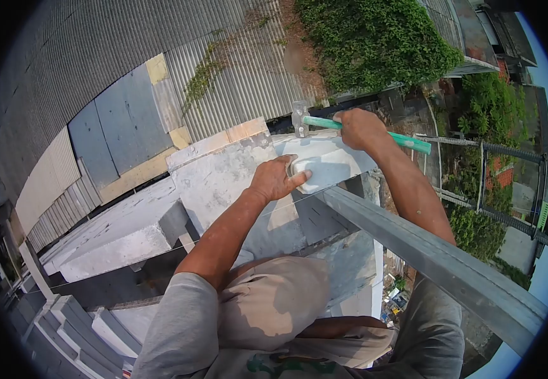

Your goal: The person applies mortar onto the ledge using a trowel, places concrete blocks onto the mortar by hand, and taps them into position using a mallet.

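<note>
My right hand [362, 129] is closed round the green handle of a hammer [400, 140]. Its metal head hangs at the handle's left end, above the far edge of a pale block [337, 169]. My left hand [275, 179] grips the near left end of this block, thumb and fingers curled over its rounded, white edge. The block lies on top of a grey masonry wall, close to the end of a long metal beam [426, 252]. Part of the block is in shadow.
A steel rebar cage [508, 151] stretches off to the right. Beyond the wall lie corrugated roofs [223, 76] and leafy vines [375, 44]. A concrete ledge [116, 234] is at left. The ground far below shows past the wall's right edge.
</note>
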`<state>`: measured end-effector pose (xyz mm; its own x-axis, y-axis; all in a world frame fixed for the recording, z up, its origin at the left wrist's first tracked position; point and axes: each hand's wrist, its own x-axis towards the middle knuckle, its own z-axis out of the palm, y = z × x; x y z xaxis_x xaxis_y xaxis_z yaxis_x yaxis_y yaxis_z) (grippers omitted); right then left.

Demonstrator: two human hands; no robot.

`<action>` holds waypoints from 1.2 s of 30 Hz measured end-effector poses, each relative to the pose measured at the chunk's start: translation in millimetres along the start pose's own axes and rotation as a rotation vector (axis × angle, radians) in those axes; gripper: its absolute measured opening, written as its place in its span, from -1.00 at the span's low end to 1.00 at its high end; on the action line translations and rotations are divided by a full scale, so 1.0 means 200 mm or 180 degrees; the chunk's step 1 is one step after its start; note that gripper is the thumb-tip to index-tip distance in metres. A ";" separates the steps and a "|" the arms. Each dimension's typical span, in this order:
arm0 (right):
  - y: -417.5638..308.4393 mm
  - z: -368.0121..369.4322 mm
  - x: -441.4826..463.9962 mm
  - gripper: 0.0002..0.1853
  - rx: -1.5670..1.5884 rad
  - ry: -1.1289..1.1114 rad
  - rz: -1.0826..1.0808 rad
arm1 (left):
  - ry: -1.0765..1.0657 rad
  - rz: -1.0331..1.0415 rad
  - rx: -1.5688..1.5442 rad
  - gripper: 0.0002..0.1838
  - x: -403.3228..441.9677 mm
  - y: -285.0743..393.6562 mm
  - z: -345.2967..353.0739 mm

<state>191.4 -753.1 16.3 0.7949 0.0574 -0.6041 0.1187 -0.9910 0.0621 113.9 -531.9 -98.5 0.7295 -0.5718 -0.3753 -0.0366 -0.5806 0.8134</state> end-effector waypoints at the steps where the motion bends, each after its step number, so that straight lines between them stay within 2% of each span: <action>1: -0.03 0.04 0.05 -0.68 -0.0052 -0.0078 -0.0069 | -0.0016 0.0018 0.0011 -0.12 -0.01 0.00 0.00; 8: -0.06 0.14 0.22 -0.73 -0.0129 -0.0422 -0.0038 | 0.0033 -0.0038 -0.0057 -0.10 -0.02 0.01 0.01; 17: -0.08 0.12 0.18 -0.74 -0.0277 -0.0392 -0.0038 | 0.0094 -0.0031 -0.0064 -0.04 -0.01 -0.01 0.01; 20: 0.00 0.16 0.08 -0.71 0.0139 0.0199 0.0068 | 0.0091 -0.0011 -0.0096 -0.03 -0.01 0.00 0.00; 24: 0.02 0.01 -0.25 -0.65 0.0882 0.0817 0.0773 | -0.0282 -0.0293 -0.0096 -0.03 -0.01 0.06 -0.06; 25: 0.04 0.01 -0.35 -0.63 0.1155 0.1060 0.0902 | -0.0154 -0.0168 -0.0091 -0.04 -0.01 0.04 -0.05; 27: 0.10 0.12 -0.55 -0.66 0.1613 0.2199 0.0771 | 0.0137 0.0070 -0.0098 -0.05 0.01 -0.02 0.01; 29: 0.13 0.21 -0.72 -0.69 0.2124 0.3117 0.0426 | 0.0026 0.0023 -0.0106 -0.06 0.00 0.00 -0.01; 32: 0.18 0.31 -0.93 -0.72 0.3123 0.2399 0.0910 | -0.0117 -0.0042 -0.0086 -0.08 0.01 0.01 -0.04; 36: 0.15 0.52 -0.97 -0.69 0.3577 0.2232 0.1402 | -0.0294 -0.0140 -0.0060 -0.10 0.02 0.01 -0.05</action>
<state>-21.3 -806.7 51.7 0.8099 -0.5637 -0.1621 -0.4857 -0.4896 -0.7241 124.3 -530.2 -93.9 0.6641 -0.5974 -0.4496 0.0076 -0.5958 0.8031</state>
